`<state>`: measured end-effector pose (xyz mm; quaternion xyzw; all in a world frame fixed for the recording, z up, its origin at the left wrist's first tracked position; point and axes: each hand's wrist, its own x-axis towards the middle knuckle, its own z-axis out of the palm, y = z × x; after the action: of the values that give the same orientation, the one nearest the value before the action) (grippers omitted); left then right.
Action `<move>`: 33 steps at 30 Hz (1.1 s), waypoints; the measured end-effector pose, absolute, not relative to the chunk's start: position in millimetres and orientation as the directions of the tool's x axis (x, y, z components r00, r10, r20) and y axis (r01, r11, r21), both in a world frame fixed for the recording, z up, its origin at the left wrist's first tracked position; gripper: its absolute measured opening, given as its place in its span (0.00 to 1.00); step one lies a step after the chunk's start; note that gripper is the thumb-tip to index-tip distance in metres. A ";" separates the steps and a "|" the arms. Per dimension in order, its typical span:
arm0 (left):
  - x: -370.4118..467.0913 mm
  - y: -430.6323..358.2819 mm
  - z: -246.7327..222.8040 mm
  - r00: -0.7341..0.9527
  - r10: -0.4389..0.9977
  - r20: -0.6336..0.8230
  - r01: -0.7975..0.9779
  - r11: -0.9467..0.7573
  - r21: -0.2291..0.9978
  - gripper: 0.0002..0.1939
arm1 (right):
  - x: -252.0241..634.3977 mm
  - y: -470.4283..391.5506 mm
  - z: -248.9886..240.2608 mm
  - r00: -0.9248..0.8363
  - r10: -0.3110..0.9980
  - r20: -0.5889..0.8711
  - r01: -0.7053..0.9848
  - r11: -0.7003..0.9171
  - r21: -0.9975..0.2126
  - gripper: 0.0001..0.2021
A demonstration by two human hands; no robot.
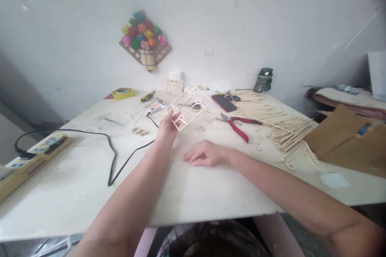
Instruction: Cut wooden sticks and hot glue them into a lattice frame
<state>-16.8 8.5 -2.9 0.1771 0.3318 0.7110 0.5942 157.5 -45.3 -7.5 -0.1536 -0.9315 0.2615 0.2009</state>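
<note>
My left hand [169, 128] grips the lower left corner of a light wooden stick frame [195, 117], which is raised and tilted above the table. Small diamond shapes sit inside the frame. My right hand [206, 153] rests on the white table [193, 192], fingers loosely curled; what is between them, if anything, is hidden. Red-handled pliers [239, 128] lie beyond my right hand. Behind the frame are a white glue gun [156, 107] and black-handled scissors [196, 105]. Small wooden pieces [140, 131] lie left of my left hand.
A power strip [36, 160] with a black cord [113, 160] lies at left. Yellow tape [123, 93], a phone [224, 103] and a green bottle [263, 80] stand or lie toward the back. Many wooden sticks [289, 132] and a cardboard piece [346, 140] are at right.
</note>
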 end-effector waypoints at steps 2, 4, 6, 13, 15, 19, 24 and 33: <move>-16.0 9.0 -2.9 -0.236 0.960 -0.148 -0.725 -0.072 0.685 0.04 | 170.8 -41.6 2.0 -0.816 0.536 0.214 0.349 0.753 -0.558 0.18; -14.8 9.4 -2.9 -0.236 0.960 -0.153 -0.723 -0.069 0.687 0.03 | 184.0 -27.1 9.7 -0.666 0.690 0.284 0.530 0.705 -0.470 0.20; -13.5 9.5 -3.2 -0.229 0.960 -0.163 -0.723 -0.056 0.689 0.03 | 190.5 -10.4 10.6 -0.505 0.784 0.362 0.696 0.617 -0.367 0.18; -12.0 8.3 -5.1 -0.237 0.956 -0.174 -0.715 -0.050 0.698 0.05 | 161.9 6.4 -32.0 -0.548 0.795 0.260 0.775 0.600 -0.199 0.22; -11.1 8.1 -5.3 -0.248 0.952 -0.179 -0.713 -0.054 0.699 0.05 | 154.7 7.5 -40.3 -0.546 0.818 0.179 0.788 0.575 -0.221 0.25; -7.3 6.4 -4.8 -0.249 0.951 -0.183 -0.709 -0.050 0.704 0.06 | 149.8 18.5 -42.4 -0.494 0.847 0.199 0.822 0.529 -0.210 0.23; -2.5 3.6 -5.1 -0.235 0.957 -0.171 -0.710 -0.049 0.702 0.06 | 149.7 27.9 -42.8 -0.484 0.780 0.396 0.804 0.575 -0.151 0.17; 1.1 3.1 -7.3 -0.250 0.949 -0.190 -0.715 -0.049 0.698 0.06 | 156.8 13.9 -28.7 -0.147 0.944 0.294 0.155 0.316 -0.936 0.12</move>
<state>1.1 3.1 -7.3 0.1644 0.3573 0.7052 0.5899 156.8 13.9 -28.7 -0.4273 -0.6433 0.3995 0.4939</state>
